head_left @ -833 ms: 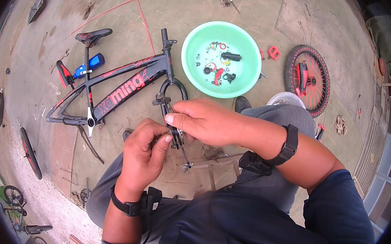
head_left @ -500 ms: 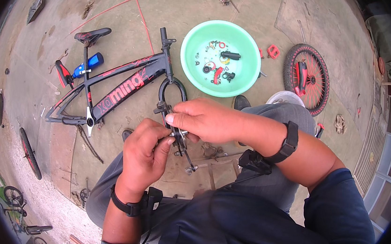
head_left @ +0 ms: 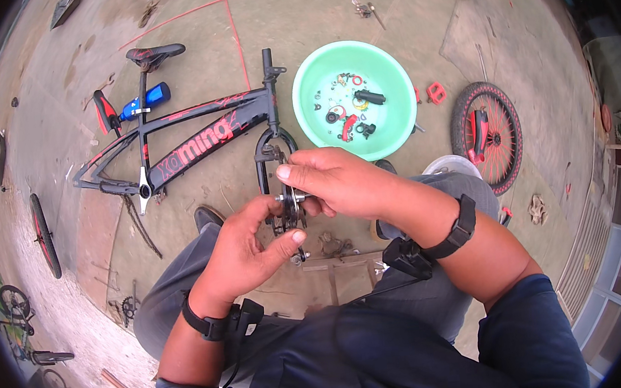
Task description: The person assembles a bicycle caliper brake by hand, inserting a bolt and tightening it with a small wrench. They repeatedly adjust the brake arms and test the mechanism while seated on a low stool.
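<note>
In front of my lap, my right hand (head_left: pixel 332 181) is closed on a dark metal bicycle part (head_left: pixel 291 212) with a silver bolt (head_left: pixel 279 198) through it. Its thumb lies along the top edge while the other fingers curl round the right side. My left hand (head_left: pixel 237 250) is at the part's left, thumb and index finger spread apart. The index fingertip is by the bolt's end; the thumb tip overlaps the lower portion. Just beyond my hands, a black bicycle frame (head_left: pixel 208 140) with its fork (head_left: pixel 262 172) lies on the ground. The fingers partly hide the held part.
A green basin (head_left: pixel 312 138) with small parts stands past my right hand. To its right are a red pedal (head_left: pixel 436 93) and a spoked wheel (head_left: pixel 461 123). A pale bucket (head_left: pixel 461 164) stands by my right knee. A chain (head_left: pixel 142 229) lies left of my legs.
My left thumb has parted from the index finger and dropped lower. My right hand still grips the part. The whole view has shifted slightly.
</note>
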`<action>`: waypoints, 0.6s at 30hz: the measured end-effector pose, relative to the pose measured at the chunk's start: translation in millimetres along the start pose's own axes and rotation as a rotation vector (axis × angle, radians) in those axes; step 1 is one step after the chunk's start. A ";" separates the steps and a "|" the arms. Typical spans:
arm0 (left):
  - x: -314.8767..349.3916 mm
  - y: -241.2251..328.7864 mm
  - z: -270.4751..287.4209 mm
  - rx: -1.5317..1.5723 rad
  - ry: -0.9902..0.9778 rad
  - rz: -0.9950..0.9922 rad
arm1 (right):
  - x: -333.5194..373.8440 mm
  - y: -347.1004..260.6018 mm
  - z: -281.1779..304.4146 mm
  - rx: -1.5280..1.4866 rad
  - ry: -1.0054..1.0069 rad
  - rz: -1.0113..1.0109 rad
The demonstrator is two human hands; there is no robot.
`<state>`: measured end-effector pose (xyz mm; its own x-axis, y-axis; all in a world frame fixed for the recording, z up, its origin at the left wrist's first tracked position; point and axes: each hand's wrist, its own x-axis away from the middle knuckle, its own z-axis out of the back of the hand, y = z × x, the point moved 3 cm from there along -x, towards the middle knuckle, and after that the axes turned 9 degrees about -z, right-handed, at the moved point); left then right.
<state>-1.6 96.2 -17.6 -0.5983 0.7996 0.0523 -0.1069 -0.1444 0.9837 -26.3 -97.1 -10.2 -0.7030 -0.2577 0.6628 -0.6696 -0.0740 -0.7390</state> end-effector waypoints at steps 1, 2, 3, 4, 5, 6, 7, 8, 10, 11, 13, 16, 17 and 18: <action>-0.4 -0.5 -1.3 0.024 -0.010 0.013 | -0.1 -0.2 0.0 0.014 -0.006 0.017; -0.4 -0.8 -2.7 0.049 -0.022 0.026 | -0.9 0.4 -0.6 0.037 0.000 0.009; -0.6 -1.2 -4.0 0.078 -0.015 0.032 | -2.1 0.9 -1.5 0.054 0.003 0.011; -0.9 -1.7 -5.3 0.108 -0.009 0.039 | -3.2 1.4 -2.4 0.071 0.007 0.012; -0.9 -2.0 -6.2 0.136 -0.003 0.046 | -3.9 1.7 -3.2 0.071 0.019 0.023; -1.0 -2.2 -6.8 0.139 -0.001 0.052 | -4.7 1.9 -3.9 0.071 0.032 0.036; -0.8 -2.2 -7.2 0.142 0.002 0.058 | -5.3 2.4 -4.4 0.072 0.046 0.041; -0.8 -2.2 -7.5 0.144 0.004 0.064 | -5.9 2.7 -4.8 0.089 0.047 0.050; -1.2 -1.6 -8.6 0.169 0.013 0.067 | -7.1 3.0 -4.1 0.124 0.050 0.055; -1.6 -1.2 -8.7 0.181 0.018 0.068 | -7.5 3.6 -3.7 0.127 0.035 0.041; -2.5 -0.8 -7.6 0.154 0.006 0.078 | -7.6 3.7 -2.3 0.137 0.006 0.027; -1.4 -1.3 -6.5 0.226 0.018 0.137 | -8.2 4.1 0.7 0.035 -0.023 -0.066; -0.7 -1.3 -5.9 0.259 0.029 0.142 | -6.8 2.4 2.1 0.016 -0.050 -0.038; 0.1 -2.3 -6.3 0.321 0.028 0.173 | -5.0 1.4 4.7 0.010 -0.066 -0.038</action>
<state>-6.3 92.9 -21.0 -0.6077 0.7625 0.2220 0.2496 -0.0820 0.9649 -22.7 -100.4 -15.1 -0.6596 -0.3174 0.6813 -0.6928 -0.0949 -0.7149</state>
